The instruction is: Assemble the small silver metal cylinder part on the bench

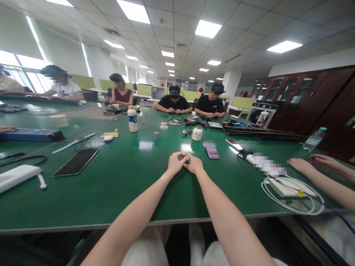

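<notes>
Both my hands meet over the green table (133,188), around a small dark object (188,160). My left hand (175,163) has its fingers curled against the object's left side. My right hand (194,164) is wrapped round it from the right. Most of the object is hidden by my fingers. A phone (211,149) lies just beyond my right hand. Farther off stand a white jar (196,133) and a small grey cylinder (156,136).
Left are a dark tablet (76,162), a white device (19,177) and a bottle (132,119). On the right lie a power strip (263,162), a coiled white cable (291,212) and another person's hands (302,165). Several people sit across the table.
</notes>
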`<state>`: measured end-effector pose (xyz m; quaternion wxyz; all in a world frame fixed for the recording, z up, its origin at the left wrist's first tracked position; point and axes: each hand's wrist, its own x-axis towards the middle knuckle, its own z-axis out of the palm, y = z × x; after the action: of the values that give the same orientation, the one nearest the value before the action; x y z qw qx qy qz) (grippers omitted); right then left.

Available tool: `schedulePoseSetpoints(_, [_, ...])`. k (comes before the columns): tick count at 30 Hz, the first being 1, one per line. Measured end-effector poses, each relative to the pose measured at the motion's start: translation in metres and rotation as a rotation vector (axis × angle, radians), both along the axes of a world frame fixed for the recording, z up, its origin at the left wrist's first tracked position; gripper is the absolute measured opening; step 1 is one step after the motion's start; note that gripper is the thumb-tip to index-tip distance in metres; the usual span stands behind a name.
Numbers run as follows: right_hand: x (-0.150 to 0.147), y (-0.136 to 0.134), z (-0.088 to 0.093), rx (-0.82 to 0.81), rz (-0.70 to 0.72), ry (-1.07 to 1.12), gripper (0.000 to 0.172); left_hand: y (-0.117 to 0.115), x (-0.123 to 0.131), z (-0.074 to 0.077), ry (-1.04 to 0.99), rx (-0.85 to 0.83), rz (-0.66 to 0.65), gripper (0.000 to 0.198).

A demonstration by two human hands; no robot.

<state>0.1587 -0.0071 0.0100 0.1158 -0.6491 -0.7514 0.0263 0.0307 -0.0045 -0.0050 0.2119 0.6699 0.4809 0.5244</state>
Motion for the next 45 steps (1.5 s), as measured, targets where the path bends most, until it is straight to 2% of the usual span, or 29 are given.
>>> schedulePoseSetpoints(7, [0.001,0.021,0.022,-0.2,0.129,0.098,0.037,0.001,0.005,0.0,0.095,0.051,0.077,0.011])
schedulePoseSetpoints(9, [-0.003,0.022,0.02,-0.195,0.136,0.132,0.036,0.006,0.003,-0.002,0.052,0.025,0.073,0.015])
schedulePoseSetpoints(13, [-0.016,0.015,0.013,-0.128,-0.03,0.208,0.041,0.012,-0.002,-0.005,-0.062,-0.001,0.043,0.019])
schedulePoseSetpoints(15, [-0.02,0.012,0.015,-0.128,-0.051,0.191,0.041,0.011,-0.004,-0.004,-0.063,-0.01,0.077,0.019])
schedulePoseSetpoints(20, [-0.011,0.016,0.028,-0.214,0.095,0.122,0.05,0.006,-0.012,0.001,-0.006,-0.042,0.082,0.02])
schedulePoseSetpoints(29, [-0.021,0.015,0.028,-0.161,0.097,0.111,0.049,0.01,-0.018,-0.001,-0.013,-0.061,0.054,0.022])
schedulePoseSetpoints(35, [-0.002,0.013,0.028,-0.159,0.127,0.106,0.057,0.013,-0.019,-0.002,-0.001,-0.064,0.071,0.024])
schedulePoseSetpoints(38, [0.006,0.011,0.026,-0.143,0.117,0.093,0.056,0.016,-0.019,-0.003,-0.002,-0.071,0.079,0.023])
schedulePoseSetpoints(45, [0.005,0.011,0.027,-0.117,0.129,0.018,0.057,0.018,-0.023,-0.003,0.022,-0.046,0.066,0.025])
